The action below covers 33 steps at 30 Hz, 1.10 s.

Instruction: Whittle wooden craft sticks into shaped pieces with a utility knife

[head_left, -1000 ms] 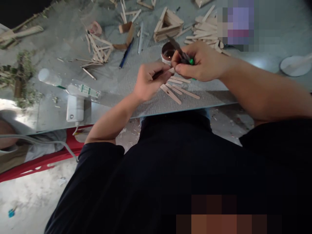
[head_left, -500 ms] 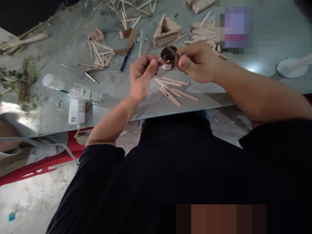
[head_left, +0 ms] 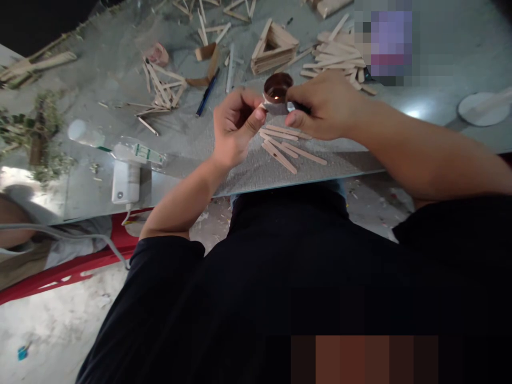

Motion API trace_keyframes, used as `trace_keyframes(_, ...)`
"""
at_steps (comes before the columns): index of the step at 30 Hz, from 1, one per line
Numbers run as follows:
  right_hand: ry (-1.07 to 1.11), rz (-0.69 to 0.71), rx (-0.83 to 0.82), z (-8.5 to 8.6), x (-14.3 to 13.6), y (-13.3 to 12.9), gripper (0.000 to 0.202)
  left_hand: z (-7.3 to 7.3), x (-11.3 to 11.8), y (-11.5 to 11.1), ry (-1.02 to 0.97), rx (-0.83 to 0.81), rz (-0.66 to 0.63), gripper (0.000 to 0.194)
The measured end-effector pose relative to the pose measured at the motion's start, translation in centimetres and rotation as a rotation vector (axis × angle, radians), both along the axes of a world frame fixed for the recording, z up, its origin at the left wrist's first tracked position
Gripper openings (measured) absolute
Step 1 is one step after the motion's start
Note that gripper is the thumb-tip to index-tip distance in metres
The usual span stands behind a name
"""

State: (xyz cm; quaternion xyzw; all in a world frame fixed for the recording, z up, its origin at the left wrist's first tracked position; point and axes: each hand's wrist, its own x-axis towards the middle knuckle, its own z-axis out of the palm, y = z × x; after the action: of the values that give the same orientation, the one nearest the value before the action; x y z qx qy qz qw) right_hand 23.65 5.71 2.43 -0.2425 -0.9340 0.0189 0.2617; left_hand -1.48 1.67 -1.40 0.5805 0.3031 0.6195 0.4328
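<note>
A brown glass candle jar (head_left: 279, 81) with a lit flame stands beyond my hands. My left hand (head_left: 239, 122) is closed in a pinch at the jar's near left side; a small pale thing shows at its fingertips, too small to name. My right hand (head_left: 326, 104) is wrapped round a dark-handled tool (head_left: 301, 108) with a shiny metal part, held in front of the jar's right side. Its exact kind is not clear. Just below both hands lie several flat wooden craft sticks (head_left: 306, 153).
Behind the jar stands a triangular stack of craft sticks (head_left: 276, 48), with a loose pile of sticks (head_left: 334, 53) to its right. On the left are a blue pen (head_left: 208, 93), joined sticks (head_left: 162, 90), a clear bottle (head_left: 86, 133), a white glue gun (head_left: 126, 184) and dried plants (head_left: 42, 128).
My right hand has turned and brought the tool lower, in front of the jar. My left fingertips have dropped slightly toward me. The loose sticks stay in place.
</note>
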Motion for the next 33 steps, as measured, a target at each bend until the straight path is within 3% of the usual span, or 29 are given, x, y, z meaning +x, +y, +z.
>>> trace_keyframes(7, 0.007, -0.056, 0.108, 0.0, -0.3, -0.7, 0.071, 0.0, 0.6, -0.5, -0.023, -0.103, -0.113, 0.047)
trace_keyframes(15, -0.046, 0.032, 0.053, 0.1, 0.1, 0.5, 0.085, 1.2, 0.9, -1.6, -0.055, -0.274, -0.216, 0.044)
trace_keyframes(19, -0.095, 0.014, 0.066, 0.5, -0.1, 0.2, 0.087, 1.5, 1.1, -1.9, -0.032, -0.29, -0.375, 0.042)
trace_keyframes(22, -0.157, -0.028, 0.083, 0.9, -0.3, -0.2, 0.09, 1.5, 1.3, -2.1, -0.052, -0.327, -0.369, 0.041)
trace_keyframes(28, -0.154, 0.009, 0.141, 0.8, -0.2, 0.5, 0.088, 0.5, 1.5, -1.2, -0.088, -0.277, -0.48, 0.041)
trace_keyframes(33, -0.137, 0.025, 0.104, 0.4, -0.1, 1.1, 0.077, 0.0, 1.5, -0.6, -0.051, -0.213, -0.419, 0.047)
